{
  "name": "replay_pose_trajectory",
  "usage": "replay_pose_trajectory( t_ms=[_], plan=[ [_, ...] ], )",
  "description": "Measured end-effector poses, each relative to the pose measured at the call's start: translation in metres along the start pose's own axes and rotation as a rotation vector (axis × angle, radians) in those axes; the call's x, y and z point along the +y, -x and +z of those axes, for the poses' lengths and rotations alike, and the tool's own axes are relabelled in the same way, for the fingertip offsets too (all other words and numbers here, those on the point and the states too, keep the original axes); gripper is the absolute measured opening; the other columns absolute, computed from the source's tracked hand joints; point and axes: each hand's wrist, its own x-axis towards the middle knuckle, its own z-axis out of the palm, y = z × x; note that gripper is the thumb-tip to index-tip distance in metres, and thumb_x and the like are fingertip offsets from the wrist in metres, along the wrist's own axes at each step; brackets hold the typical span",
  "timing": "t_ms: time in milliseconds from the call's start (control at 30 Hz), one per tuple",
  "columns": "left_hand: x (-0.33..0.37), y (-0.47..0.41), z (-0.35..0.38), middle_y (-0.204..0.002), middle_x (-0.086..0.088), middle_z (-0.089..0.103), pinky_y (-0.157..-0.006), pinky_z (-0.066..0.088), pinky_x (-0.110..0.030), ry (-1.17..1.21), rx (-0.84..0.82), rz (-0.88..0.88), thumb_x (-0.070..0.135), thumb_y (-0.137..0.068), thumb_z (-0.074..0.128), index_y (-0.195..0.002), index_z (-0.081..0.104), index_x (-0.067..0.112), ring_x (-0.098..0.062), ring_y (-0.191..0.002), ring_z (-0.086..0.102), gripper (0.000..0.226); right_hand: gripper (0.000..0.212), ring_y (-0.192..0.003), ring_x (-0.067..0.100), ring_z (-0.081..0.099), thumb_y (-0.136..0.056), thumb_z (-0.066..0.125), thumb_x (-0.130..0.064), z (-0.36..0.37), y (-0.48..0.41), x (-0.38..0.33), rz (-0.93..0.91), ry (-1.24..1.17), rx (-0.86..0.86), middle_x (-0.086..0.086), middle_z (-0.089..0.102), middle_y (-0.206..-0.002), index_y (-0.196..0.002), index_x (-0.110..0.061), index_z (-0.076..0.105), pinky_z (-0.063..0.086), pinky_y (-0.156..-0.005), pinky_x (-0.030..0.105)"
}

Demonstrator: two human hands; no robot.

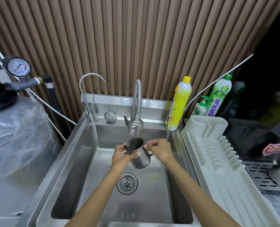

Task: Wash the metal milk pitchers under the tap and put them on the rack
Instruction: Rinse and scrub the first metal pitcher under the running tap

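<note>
Gripping item: left hand (121,154), fingers curled round the wall of a steel milk pitcher (140,160); right hand (158,149) pinching its rim. Pitcher tilted, mouth under the pull-down tap (135,126), over the sink (80,145). Dish rack (206,145) adjoining, right. Likely hazard: wet steel slipping from a light pinch, clattering into the sink.

One steel milk pitcher (140,161), two taps (90,89) (136,110), three detergent bottles (178,104) (220,97) (200,108), one white dish rack (206,128), one loose sink strainer (110,117), one pressure gauge (18,67).
</note>
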Motion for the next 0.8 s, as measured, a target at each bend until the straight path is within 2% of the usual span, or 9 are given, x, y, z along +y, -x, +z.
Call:
replay_pose_trajectory(
  t_ms=[67, 133, 233, 400, 500, 567, 633, 733, 800],
  plan=[
    [-0.003, -0.009, 0.001, -0.111, -0.006, 0.059, -0.087, 0.043, -0.030, 0.010, -0.063, -0.083, 0.017, -0.048, 0.088, -0.110, 0.054, 0.008, -0.025, -0.103, 0.058, 0.071, 0.018, -0.075, 0.014, 0.052, -0.081, 0.067, -0.019, 0.003, 0.004, -0.008, -0.108, 0.208, 0.058, 0.004, 0.062, -0.083, -0.094, -0.008, 0.074, 0.034, -0.066, 0.019],
    [-0.006, -0.013, 0.001, -0.099, -0.006, 0.066, -0.083, 0.043, -0.031, -0.017, -0.090, -0.101, 0.022, -0.034, 0.084, -0.097, 0.059, 0.012, -0.026, -0.093, 0.060, 0.069, 0.019, -0.076, 0.018, 0.054, -0.084, 0.063, -0.017, 0.007, 0.009, -0.018, -0.182, 0.294, 0.077, 0.007, 0.064, -0.092, -0.098, -0.010, 0.073, 0.032, -0.067, 0.019],
    [-0.016, -0.025, -0.002, -0.102, -0.001, 0.067, -0.093, 0.047, -0.037, -0.064, -0.115, -0.072, 0.022, -0.026, 0.080, -0.109, 0.047, 0.024, -0.026, -0.098, 0.063, 0.089, 0.022, -0.089, 0.026, 0.061, -0.085, 0.055, -0.008, 0.016, 0.015, -0.027, -0.291, 0.357, 0.080, 0.009, 0.065, -0.101, -0.098, -0.007, 0.071, 0.037, -0.070, 0.023],
    [-0.005, -0.014, -0.009, -0.109, -0.006, 0.062, -0.086, 0.045, -0.032, -0.288, -0.071, -0.049, 0.029, -0.033, 0.073, -0.119, 0.050, 0.019, -0.028, -0.107, 0.057, 0.089, 0.023, -0.099, 0.027, 0.058, -0.085, 0.046, 0.000, 0.032, 0.022, -0.027, -0.431, 0.502, 0.052, 0.008, 0.061, -0.110, -0.095, -0.003, 0.066, 0.035, -0.069, 0.022],
    [-0.004, -0.007, -0.011, -0.101, 0.000, 0.060, -0.081, 0.040, -0.026, -0.343, -0.086, -0.054, 0.033, -0.041, 0.074, -0.113, 0.053, 0.015, -0.022, -0.101, 0.056, 0.077, 0.026, -0.103, 0.031, 0.055, -0.081, 0.046, 0.005, 0.040, 0.026, -0.023, -0.490, 0.587, 0.019, 0.011, 0.058, -0.112, -0.099, 0.000, 0.064, 0.043, -0.074, 0.034],
    [-0.007, -0.005, -0.016, -0.092, -0.002, 0.061, -0.077, 0.039, -0.027, -0.299, -0.125, -0.095, 0.025, -0.054, 0.080, -0.104, 0.057, 0.016, -0.021, -0.089, 0.056, 0.057, 0.028, -0.098, 0.035, 0.055, -0.076, 0.047, 0.009, 0.046, 0.030, -0.020, -0.530, 0.648, -0.025, 0.014, 0.057, -0.109, -0.100, 0.002, 0.062, 0.044, -0.069, 0.039],
    [-0.016, -0.008, -0.025, -0.088, -0.005, 0.062, -0.073, 0.042, -0.028, -0.161, -0.236, -0.174, 0.014, -0.064, 0.075, -0.108, 0.060, 0.014, -0.018, -0.081, 0.054, 0.047, 0.028, -0.086, 0.035, 0.059, -0.066, 0.058, 0.011, 0.047, 0.034, -0.018, -0.596, 0.682, -0.044, 0.015, 0.060, -0.099, -0.092, 0.002, 0.063, 0.044, -0.061, 0.036],
    [-0.028, -0.014, -0.043, -0.091, -0.007, 0.059, -0.082, 0.045, -0.026, 0.057, -0.331, -0.309, -0.010, -0.085, 0.048, -0.122, 0.054, 0.005, -0.016, -0.086, 0.054, 0.041, 0.035, -0.059, 0.020, 0.059, -0.033, 0.080, 0.001, 0.042, 0.033, -0.013, -0.666, 0.797, -0.034, 0.001, 0.060, -0.067, -0.060, -0.011, 0.061, 0.038, -0.043, 0.022],
    [-0.032, -0.016, -0.051, -0.107, -0.012, 0.060, -0.092, 0.044, -0.030, 0.121, -0.318, -0.345, -0.005, -0.092, 0.040, -0.122, 0.052, 0.001, -0.020, -0.096, 0.056, 0.033, 0.037, -0.055, 0.014, 0.056, -0.029, 0.080, -0.001, 0.041, 0.032, -0.006, -0.681, 0.830, -0.039, -0.005, 0.056, -0.061, -0.053, -0.017, 0.056, 0.034, -0.041, 0.021]
  ],
)
